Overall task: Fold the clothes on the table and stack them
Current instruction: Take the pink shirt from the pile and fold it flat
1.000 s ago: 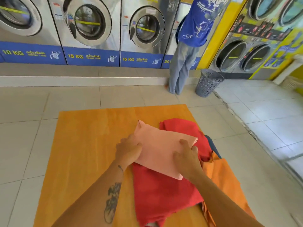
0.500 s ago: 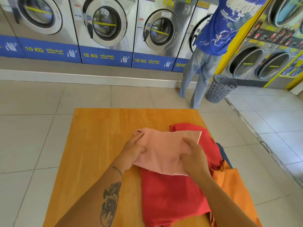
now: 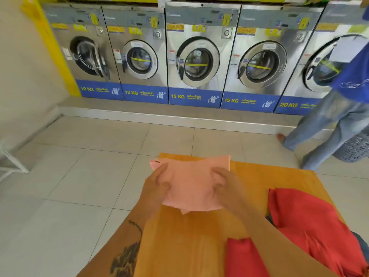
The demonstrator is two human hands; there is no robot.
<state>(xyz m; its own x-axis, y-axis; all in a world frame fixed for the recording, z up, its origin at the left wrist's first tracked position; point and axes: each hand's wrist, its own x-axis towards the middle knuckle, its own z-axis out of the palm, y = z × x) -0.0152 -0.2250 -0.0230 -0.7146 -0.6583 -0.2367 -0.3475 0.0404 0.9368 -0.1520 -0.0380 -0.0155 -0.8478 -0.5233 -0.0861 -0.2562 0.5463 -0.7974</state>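
A folded pink cloth (image 3: 191,182) is held above the far left corner of the orange table (image 3: 199,236). My left hand (image 3: 157,182) grips its left edge and my right hand (image 3: 223,182) grips its right edge. A loose red garment (image 3: 311,222) lies in a heap on the right side of the table, partly crossed by my right forearm. A bit of blue cloth (image 3: 361,240) shows under it at the right edge.
A row of steel washing machines (image 3: 195,62) lines the far wall on a raised step. A person in a blue shirt and jeans (image 3: 327,128) stands at the right beside a grey laundry basket (image 3: 355,148). Tiled floor surrounds the table.
Both hands lifted the pink cloth off the red heap and carried it left toward the table's far left corner. My view swung left, and the red heap now sits at the right.
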